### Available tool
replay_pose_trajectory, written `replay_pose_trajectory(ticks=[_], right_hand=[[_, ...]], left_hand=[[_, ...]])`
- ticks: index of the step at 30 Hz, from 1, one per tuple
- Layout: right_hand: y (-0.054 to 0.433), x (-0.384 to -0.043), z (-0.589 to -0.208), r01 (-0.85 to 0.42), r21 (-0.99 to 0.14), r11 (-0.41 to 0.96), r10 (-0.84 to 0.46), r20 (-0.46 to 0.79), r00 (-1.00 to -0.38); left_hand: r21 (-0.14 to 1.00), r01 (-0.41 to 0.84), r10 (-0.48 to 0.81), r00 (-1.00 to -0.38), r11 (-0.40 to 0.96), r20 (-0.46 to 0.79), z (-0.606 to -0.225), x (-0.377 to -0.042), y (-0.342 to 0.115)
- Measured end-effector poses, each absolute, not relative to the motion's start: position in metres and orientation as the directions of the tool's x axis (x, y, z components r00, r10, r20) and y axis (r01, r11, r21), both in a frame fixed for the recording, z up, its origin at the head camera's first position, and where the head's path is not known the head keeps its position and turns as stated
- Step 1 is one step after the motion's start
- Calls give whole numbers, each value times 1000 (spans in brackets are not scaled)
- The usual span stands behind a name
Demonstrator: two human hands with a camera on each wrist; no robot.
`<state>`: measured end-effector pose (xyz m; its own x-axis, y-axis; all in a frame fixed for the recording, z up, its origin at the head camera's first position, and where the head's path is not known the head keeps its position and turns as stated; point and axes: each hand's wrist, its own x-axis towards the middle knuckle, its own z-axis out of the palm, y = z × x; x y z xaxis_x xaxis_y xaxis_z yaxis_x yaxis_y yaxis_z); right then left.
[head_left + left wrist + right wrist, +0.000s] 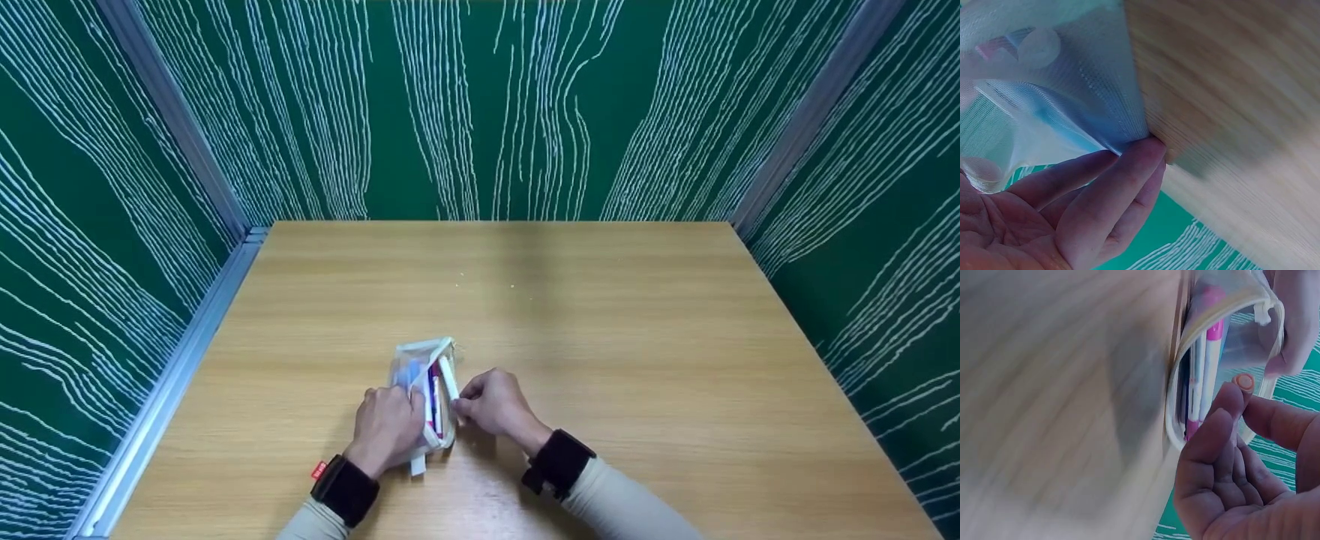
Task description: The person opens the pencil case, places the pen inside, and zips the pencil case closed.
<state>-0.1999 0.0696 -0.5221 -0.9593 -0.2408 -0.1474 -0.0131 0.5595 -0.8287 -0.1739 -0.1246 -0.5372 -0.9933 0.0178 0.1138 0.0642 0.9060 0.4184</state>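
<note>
A translucent mesh pencil case [405, 367] with a pale edge lies on the table, its zip side gaping toward the right. My left hand [388, 424] grips its left side; in the left wrist view, the fingers [1123, 185] pinch the mesh. Inside are several pens, among them white ones with pink parts [1214, 343]. With thumb and fingertips, my right hand [499, 403] pinches a white pen [448, 379] at the case's opening. The pen's round end, ringed in orange, shows in the right wrist view. Its far end is hidden there.
The wooden table [637, 337] extends around the case, with a few tiny pale specks behind it. Green walls [622, 112] with white wavy lines enclose the back and sides, joined by grey metal posts [180, 120]. A pale tab [418, 465] sticks out at the case's near end.
</note>
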Motion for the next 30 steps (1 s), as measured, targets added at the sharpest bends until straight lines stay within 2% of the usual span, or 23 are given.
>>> replay_pose_trajectory(ticks=[5, 12, 20, 30], right_hand=[[59, -199, -525, 0, -838, 546, -238, -156, -959], [44, -197, -526, -46, -844, 535, -251, -107, -962], [30, -197, -530, -9, -863, 505, -237, -129, -963], [28, -199, -534, -150, -822, 550, -296, -23, -955]], left_hand=[[420, 69, 20, -992, 905, 121, -538, -174, -125], [393, 93, 28, -986, 915, 167, -540, -174, -125], [381, 112, 46, -983, 918, 178, -541, -175, -125], [390, 101, 36, -985, 915, 171, -541, -175, -125]])
